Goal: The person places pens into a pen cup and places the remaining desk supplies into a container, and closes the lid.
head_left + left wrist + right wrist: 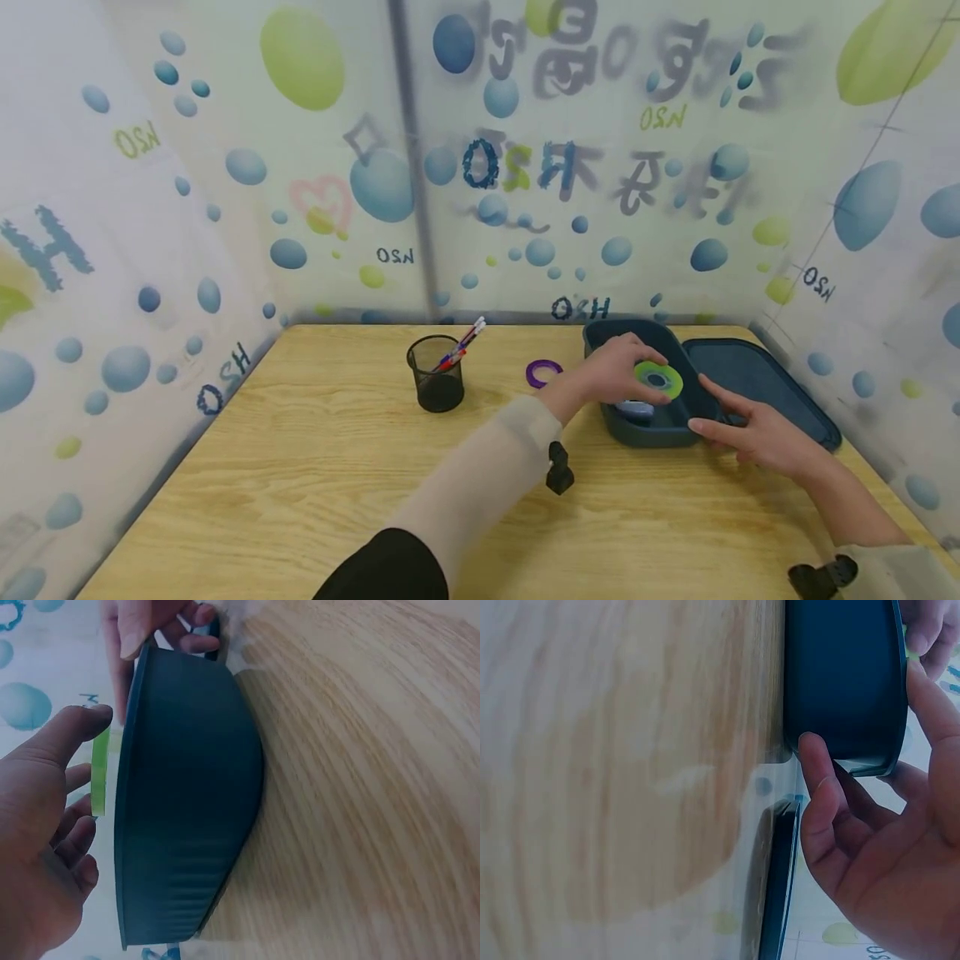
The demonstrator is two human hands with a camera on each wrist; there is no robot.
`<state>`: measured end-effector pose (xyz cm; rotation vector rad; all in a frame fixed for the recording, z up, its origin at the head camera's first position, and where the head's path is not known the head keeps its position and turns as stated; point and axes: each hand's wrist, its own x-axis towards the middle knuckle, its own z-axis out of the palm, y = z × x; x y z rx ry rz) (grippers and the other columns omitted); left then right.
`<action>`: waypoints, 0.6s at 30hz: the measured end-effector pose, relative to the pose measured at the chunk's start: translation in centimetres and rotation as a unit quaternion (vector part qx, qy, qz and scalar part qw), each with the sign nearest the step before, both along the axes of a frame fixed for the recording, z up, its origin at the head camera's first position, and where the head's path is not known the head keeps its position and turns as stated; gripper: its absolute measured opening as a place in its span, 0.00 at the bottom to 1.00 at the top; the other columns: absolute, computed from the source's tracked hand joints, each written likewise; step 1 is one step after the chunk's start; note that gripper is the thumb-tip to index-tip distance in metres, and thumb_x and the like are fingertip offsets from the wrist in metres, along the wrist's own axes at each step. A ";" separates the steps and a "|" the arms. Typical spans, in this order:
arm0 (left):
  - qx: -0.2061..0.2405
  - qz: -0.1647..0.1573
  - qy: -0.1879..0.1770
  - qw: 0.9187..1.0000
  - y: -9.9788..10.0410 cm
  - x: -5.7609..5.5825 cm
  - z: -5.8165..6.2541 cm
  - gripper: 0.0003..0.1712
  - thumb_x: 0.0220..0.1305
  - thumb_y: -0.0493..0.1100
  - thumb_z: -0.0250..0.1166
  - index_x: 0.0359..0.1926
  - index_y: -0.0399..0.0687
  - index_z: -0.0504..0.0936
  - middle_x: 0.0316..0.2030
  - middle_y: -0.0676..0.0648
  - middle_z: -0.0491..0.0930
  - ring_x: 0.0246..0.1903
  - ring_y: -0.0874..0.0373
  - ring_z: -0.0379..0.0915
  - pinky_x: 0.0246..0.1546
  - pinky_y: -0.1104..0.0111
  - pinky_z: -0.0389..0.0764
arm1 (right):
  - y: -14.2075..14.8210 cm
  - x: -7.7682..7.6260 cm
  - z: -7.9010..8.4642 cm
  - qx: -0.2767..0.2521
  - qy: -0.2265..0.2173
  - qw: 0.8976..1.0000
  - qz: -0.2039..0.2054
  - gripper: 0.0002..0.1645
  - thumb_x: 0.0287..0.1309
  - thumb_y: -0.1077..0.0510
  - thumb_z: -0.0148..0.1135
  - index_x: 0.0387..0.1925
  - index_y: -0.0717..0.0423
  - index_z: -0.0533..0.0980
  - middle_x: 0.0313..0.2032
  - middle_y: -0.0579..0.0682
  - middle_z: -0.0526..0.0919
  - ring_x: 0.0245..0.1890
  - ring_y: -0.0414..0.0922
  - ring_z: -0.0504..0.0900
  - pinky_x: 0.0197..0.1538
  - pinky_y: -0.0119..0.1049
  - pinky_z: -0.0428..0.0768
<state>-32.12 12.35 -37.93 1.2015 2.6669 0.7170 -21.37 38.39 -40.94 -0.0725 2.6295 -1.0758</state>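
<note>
In the head view my left hand [622, 371] is over the dark blue box [637, 436]. It holds a lime-green tape roll [675, 382] between thumb and fingers; the left wrist view shows the roll [100, 776] edge-on, just above the box's rim. My right hand [765, 433] grips the box at its right front corner, thumb and fingers around the rim and wall. The right wrist view shows its lower fingers [821, 772] curled beside the box wall [844, 675]. A pale bluish object [636, 409] lies inside the box, partly hidden; its kind is unclear.
Right of the box lies its dark blue lid [772, 379], flat on the wooden table [315, 450]. A purple tape roll [534, 379] rests left of the box, partly behind my left wrist. Farther left stands a black mesh pen cup [440, 392] with several pens [461, 350].
</note>
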 end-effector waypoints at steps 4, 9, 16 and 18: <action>-0.039 0.001 0.036 0.999 1.1 0.3 -0.4 0.34 0.69 0.69 0.73 0.72 0.68 0.82 0.71 0.56 0.76 0.65 0.60 0.69 0.66 0.65 0.70 | -0.1 0.0 0.0 0.003 0.004 1.000 0.000 0.57 0.80 0.35 0.61 0.91 0.42 0.40 0.47 0.54 0.90 0.40 0.48 0.85 0.31 0.39 0.78; -0.063 0.018 0.041 0.997 2.2 0.7 -0.9 0.33 0.67 0.72 0.73 0.70 0.75 0.83 0.70 0.61 0.76 0.61 0.63 0.67 0.63 0.62 0.65 | -0.2 0.1 0.0 0.002 0.000 1.000 0.001 0.57 0.79 0.35 0.62 0.91 0.42 0.39 0.47 0.54 0.90 0.42 0.48 0.86 0.32 0.40 0.79; -0.071 0.028 0.036 0.996 3.2 1.1 -0.8 0.32 0.66 0.73 0.73 0.68 0.78 0.84 0.68 0.64 0.76 0.60 0.64 0.66 0.65 0.60 0.62 | 0.1 -0.1 0.0 0.000 0.000 1.000 0.002 0.57 0.80 0.35 0.60 0.91 0.44 0.38 0.50 0.55 0.92 0.43 0.48 0.86 0.36 0.41 0.81; -0.072 0.026 0.030 0.997 3.4 1.2 -0.8 0.32 0.67 0.74 0.72 0.69 0.78 0.83 0.69 0.64 0.76 0.62 0.63 0.66 0.67 0.59 0.62 | 0.2 0.0 0.0 -0.002 -0.001 1.000 0.001 0.57 0.81 0.35 0.60 0.91 0.45 0.38 0.51 0.56 0.92 0.44 0.47 0.87 0.36 0.41 0.81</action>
